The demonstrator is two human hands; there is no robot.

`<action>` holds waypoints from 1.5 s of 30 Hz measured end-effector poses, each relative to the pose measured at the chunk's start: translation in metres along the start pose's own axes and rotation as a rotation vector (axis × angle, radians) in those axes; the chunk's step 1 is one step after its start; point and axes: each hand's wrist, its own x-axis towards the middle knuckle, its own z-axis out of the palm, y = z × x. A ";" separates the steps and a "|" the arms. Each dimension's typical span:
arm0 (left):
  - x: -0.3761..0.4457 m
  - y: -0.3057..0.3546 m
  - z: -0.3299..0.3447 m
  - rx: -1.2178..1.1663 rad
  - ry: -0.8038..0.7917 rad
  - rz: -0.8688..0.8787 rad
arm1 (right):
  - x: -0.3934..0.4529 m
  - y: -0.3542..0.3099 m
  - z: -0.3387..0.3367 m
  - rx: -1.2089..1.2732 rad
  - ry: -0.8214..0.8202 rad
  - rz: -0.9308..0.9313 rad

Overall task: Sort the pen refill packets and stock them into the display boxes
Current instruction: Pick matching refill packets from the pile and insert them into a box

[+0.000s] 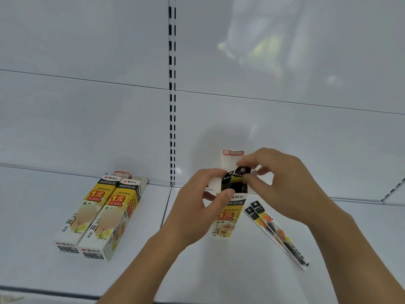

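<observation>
A white and yellow display box [228, 218] lies on the white shelf [219, 270] with its flap raised at the back. My left hand [197, 205] grips the box near its open top, thumb across the front. My right hand [278, 183] pinches the black tops of refill packets [235, 176] that stand in the box's opening. Two loose refill packets [276, 231] lie side by side on the shelf just right of the box.
Two more display boxes [98, 216] of the same print lie together at the left of the shelf. A slotted upright [172, 95] divides the white back wall. The shelf's front edge [65, 291] runs along the bottom left.
</observation>
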 end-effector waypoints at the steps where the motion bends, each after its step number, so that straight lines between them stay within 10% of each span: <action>1: 0.000 0.000 0.000 0.003 -0.001 0.003 | 0.001 0.001 0.000 -0.004 0.005 -0.004; 45: 0.003 0.001 -0.005 -0.019 -0.040 -0.002 | 0.029 -0.016 0.001 -0.453 -0.256 -0.056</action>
